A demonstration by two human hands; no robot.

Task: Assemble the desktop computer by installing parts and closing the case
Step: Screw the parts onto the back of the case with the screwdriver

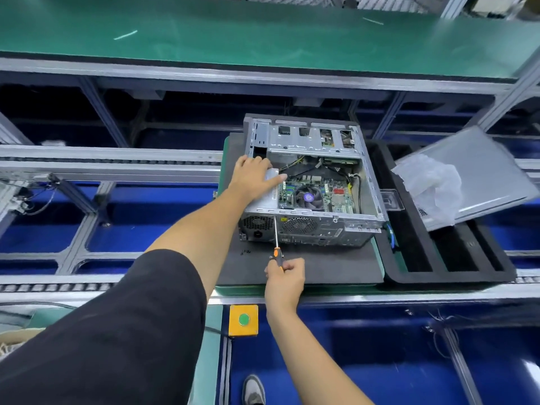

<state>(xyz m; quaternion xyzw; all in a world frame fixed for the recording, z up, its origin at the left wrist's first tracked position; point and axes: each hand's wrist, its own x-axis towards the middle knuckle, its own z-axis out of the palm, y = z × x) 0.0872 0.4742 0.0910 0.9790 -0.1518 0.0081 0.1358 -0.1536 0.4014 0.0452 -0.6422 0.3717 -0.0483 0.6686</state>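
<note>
An open desktop case point(368, 171) lies on its side on a dark grey mat point(321, 267), its motherboard point(318, 192) and CPU fan exposed. My left hand point(254, 178) rests flat on the silver power supply point(270, 182) in the case's left part, fingers fairly straight. My right hand point(285, 277) grips the orange-and-black handle of a screwdriver point(276, 242); its shaft points up to the top edge of the case's rear panel, next to the power supply's vent. The grey side panel point(493, 176) lies tilted to the right, apart from the case.
A black foam tray point(438, 252) with long slots sits right of the mat, under the side panel and a crumpled clear plastic bag point(432, 185). A yellow box with a green button point(243, 320) is at the conveyor's near edge. A green shelf point(263, 36) runs overhead behind.
</note>
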